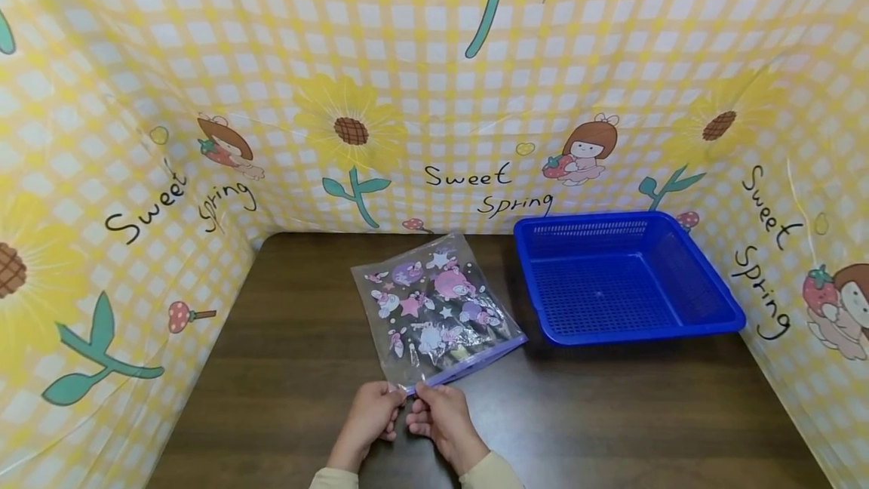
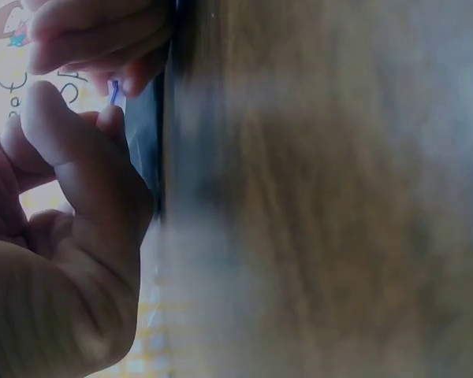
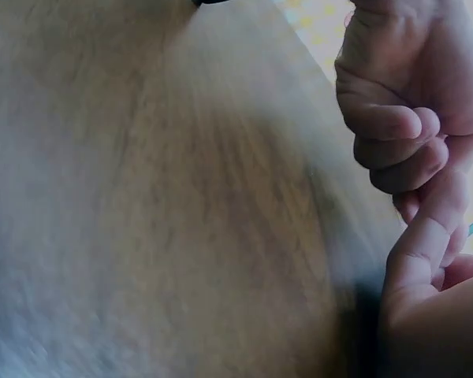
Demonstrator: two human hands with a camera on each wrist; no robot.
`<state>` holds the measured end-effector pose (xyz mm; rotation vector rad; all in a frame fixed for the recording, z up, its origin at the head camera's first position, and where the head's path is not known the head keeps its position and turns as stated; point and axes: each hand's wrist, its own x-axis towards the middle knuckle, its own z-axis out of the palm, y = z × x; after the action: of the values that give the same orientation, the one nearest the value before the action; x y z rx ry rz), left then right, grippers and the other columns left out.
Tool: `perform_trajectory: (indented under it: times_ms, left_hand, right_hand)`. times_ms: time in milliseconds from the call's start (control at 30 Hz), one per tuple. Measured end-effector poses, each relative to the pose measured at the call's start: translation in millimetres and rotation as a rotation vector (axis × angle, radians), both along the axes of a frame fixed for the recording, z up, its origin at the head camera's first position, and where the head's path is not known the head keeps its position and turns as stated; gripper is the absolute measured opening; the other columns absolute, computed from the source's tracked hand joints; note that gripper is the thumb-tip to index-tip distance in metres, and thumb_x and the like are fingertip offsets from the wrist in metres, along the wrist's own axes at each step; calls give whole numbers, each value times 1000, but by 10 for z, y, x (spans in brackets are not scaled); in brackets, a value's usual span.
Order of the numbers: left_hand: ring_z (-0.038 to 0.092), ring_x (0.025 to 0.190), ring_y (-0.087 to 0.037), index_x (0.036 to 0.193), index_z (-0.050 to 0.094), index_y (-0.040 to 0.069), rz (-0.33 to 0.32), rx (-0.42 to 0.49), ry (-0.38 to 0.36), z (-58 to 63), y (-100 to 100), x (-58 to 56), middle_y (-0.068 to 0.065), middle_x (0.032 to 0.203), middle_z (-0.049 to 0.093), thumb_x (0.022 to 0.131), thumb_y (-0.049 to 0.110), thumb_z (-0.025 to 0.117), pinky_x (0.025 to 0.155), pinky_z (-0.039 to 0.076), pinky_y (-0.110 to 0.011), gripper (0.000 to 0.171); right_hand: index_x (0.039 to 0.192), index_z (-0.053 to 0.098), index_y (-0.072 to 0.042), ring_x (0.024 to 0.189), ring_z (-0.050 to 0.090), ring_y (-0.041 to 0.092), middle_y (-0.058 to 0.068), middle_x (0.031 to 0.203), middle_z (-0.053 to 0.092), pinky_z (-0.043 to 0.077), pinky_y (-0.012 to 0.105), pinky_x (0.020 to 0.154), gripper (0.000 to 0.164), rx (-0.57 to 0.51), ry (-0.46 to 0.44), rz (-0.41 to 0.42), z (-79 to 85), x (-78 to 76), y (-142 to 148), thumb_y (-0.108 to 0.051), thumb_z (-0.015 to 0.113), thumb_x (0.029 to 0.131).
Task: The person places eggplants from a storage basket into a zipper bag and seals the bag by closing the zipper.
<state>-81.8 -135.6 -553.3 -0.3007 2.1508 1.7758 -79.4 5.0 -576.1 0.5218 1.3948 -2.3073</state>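
A clear zip bag (image 1: 407,338) printed with pink, purple and white cartoon figures and stars lies flat and tilted on the table. Its purple zip edge (image 1: 485,357) faces the person. At the near left corner my left hand (image 1: 370,415) pinches the bag between thumb and fingers. Right beside it, my right hand (image 1: 444,417) pinches the purple edge with thumb and forefinger. The left wrist view has the left hand (image 2: 87,213) close to the right hand (image 2: 106,35), a bit of purple strip (image 2: 114,93) between them. In the right wrist view the fingertips hide the bag.
To the right of the bag stands a blue plastic basket (image 1: 536,300) with a mesh bottom. Dark brown wood covers the table (image 1: 285,368). Yellow checked cloth (image 1: 434,96) with flowers and lettering walls off the back and both sides.
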Motion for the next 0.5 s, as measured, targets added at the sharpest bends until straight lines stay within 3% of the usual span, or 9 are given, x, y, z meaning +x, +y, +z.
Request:
perform_trajectory:
  times_ms: [500]
  left_hand:
    - [47, 43, -7, 81, 60, -4, -15, -51, 12, 21, -44, -33, 2, 58, 49, 95, 9, 57, 43, 50, -27, 20]
  right_hand:
    - [92, 59, 2, 52, 64, 11, 0, 63, 60, 52, 24, 49, 11, 36, 27, -88, -13, -147, 259, -6, 56, 99]
